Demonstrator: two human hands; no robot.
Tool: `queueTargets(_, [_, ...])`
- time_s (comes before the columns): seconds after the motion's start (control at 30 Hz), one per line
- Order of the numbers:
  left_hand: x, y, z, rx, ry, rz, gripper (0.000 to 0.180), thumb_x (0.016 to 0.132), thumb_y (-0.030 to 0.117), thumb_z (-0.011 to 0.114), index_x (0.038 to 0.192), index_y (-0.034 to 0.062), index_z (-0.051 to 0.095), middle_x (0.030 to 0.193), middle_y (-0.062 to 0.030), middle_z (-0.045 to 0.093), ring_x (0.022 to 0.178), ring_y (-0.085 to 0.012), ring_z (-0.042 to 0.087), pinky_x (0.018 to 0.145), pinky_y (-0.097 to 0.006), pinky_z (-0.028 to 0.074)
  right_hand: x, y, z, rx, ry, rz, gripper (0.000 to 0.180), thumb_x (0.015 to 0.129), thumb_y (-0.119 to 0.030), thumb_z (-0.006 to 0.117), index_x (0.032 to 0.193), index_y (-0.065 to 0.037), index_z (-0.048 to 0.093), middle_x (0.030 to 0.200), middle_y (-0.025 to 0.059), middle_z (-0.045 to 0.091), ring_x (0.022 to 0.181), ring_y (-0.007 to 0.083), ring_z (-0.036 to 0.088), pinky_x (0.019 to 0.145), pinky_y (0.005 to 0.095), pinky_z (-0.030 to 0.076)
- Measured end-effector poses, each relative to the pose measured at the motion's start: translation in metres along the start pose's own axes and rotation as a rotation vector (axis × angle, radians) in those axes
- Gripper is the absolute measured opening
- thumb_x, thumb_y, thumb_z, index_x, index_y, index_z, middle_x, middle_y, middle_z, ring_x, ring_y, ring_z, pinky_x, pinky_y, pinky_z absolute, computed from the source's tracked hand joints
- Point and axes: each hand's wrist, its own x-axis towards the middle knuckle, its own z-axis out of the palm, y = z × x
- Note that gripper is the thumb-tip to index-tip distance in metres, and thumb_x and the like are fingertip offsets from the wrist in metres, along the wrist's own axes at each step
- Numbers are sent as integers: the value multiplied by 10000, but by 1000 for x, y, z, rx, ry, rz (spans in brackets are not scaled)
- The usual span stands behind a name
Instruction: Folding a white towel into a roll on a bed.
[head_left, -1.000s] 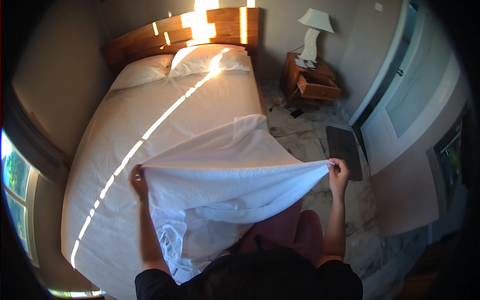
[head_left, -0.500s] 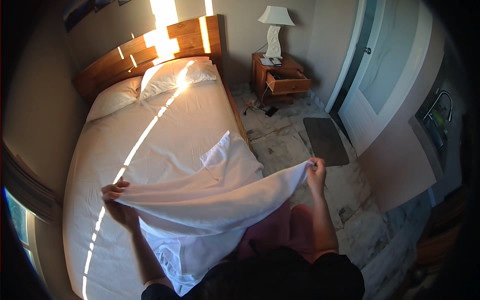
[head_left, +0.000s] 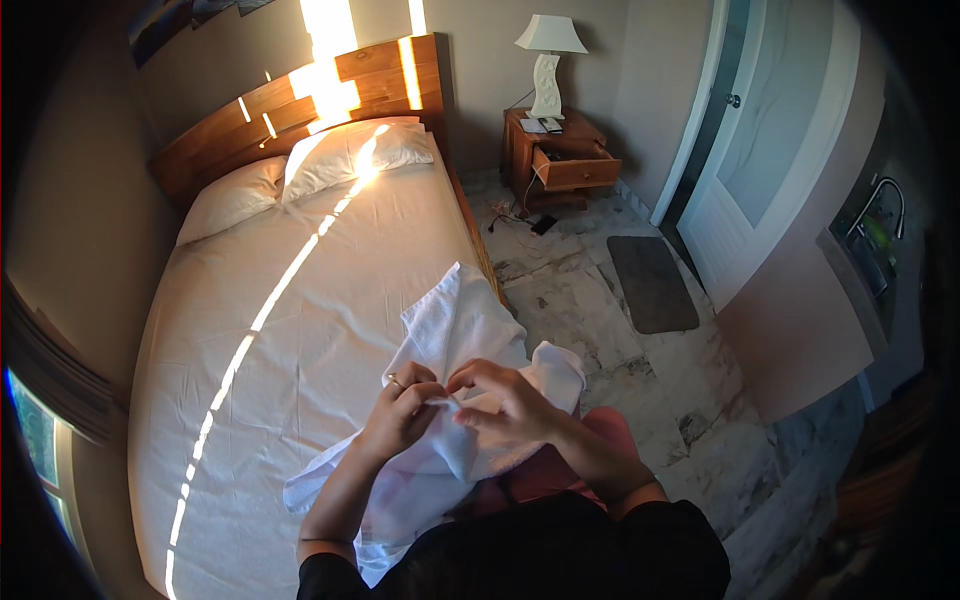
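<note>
In front of my body, at the near right side of the bed, my two hands meet over a white towel (head_left: 456, 445). My left hand (head_left: 400, 412), with a ring on one finger, is closed on the towel's edge. Close beside it, my right hand (head_left: 508, 402) has curled fingers and thumb pinching the towel edge. Below the hands the cloth hangs in loose folds. More white towelling (head_left: 462, 312) lies rumpled on the bed just beyond; whether it is the same piece I cannot tell.
A bed (head_left: 250, 380) with a pale sheet, pillows (head_left: 350, 160) and a wooden headboard (head_left: 390, 75) fills the left. A nightstand (head_left: 575, 172) with its drawer out holds a lamp (head_left: 548, 85). On the marble floor are cables, a phone (head_left: 543, 225) and a grey mat (head_left: 652, 283), near a white door.
My hands, which were wide apart with the towel stretched between them, have come together at the middle. The towel now hangs bunched beneath them instead of spread out.
</note>
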Motion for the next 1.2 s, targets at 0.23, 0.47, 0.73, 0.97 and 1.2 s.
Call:
queueTargets(0.23, [-8,2,14,-144,104,-184,338,671,21,780,836,52,487,848,-111,592,751,-254,593,638,-317,486,1,3,7,-33,-74,68,138,825,-58,664,907,-1,569,862,108,605,810,224,614,719,311,474])
queueTargets(0.47, [-5,0,-2,-76,-103,-21,308,685,48,783,880,49,544,832,-90,611,752,-249,604,683,-342,485,1,2,-1,-44,-65,69,106,834,-36,639,867,5,548,804,105,595,733,233,606,645,318,471])
queueTargets(0.73, [-18,-3,-2,-110,11,-168,242,702,27,756,883,45,597,841,-95,607,763,-247,618,658,-323,493,8,-5,-9,-52,-103,21,134,817,-58,669,916,-23,586,831,87,611,758,235,620,649,320,477])
queueTargets(0.97, [-13,1,-7,-76,-64,-122,192,707,9,739,854,42,620,845,-81,611,757,-240,616,661,-323,497,8,-5,-23,-396,-390,-143,199,788,-155,688,914,-31,598,870,69,586,785,255,599,679,348,493])
queueTargets(1.2, [-12,1,-6,-192,-154,-105,153,705,37,747,807,43,632,792,-77,611,739,-251,608,647,-325,491,21,-27,-54,-603,-454,-266,166,741,-144,701,818,-50,587,808,52,558,774,212,588,666,332,489])
